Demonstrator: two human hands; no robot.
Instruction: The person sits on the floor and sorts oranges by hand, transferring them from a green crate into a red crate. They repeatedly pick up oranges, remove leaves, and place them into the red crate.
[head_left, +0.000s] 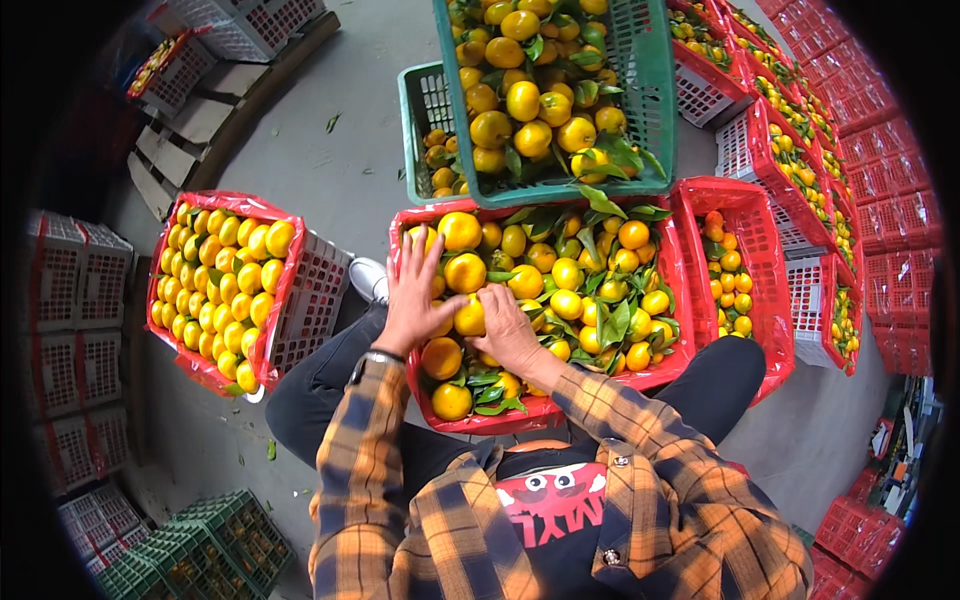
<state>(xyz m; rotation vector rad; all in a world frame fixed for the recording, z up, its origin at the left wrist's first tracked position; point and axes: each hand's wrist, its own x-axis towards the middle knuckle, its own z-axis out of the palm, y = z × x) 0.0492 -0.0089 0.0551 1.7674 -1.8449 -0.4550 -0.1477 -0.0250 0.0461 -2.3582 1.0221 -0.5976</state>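
Observation:
Before me stands a crate lined with red plastic film (491, 424), full of mandarins, many with green leaves. My left hand (415, 296) lies palm down over the fruit at its left end, fingers spread and the thumb against a mandarin (469, 318). On that fruit's other side is my right hand (511, 330), its fingers curled and touching or nearly touching it. Whether the right fingers grip anything is hidden. Larger mandarins (464, 273) lie around the left hand. Smaller leafy ones (589, 311) fill the crate's middle and right.
A green crate of mandarins (652, 105) tilts toward me at the far side, above another green crate (412, 135). On the left sits a crate of neatly rowed mandarins (300, 300). A red-lined crate (769, 300) holds small fruit at right. Filled crates (810, 289) stand beyond.

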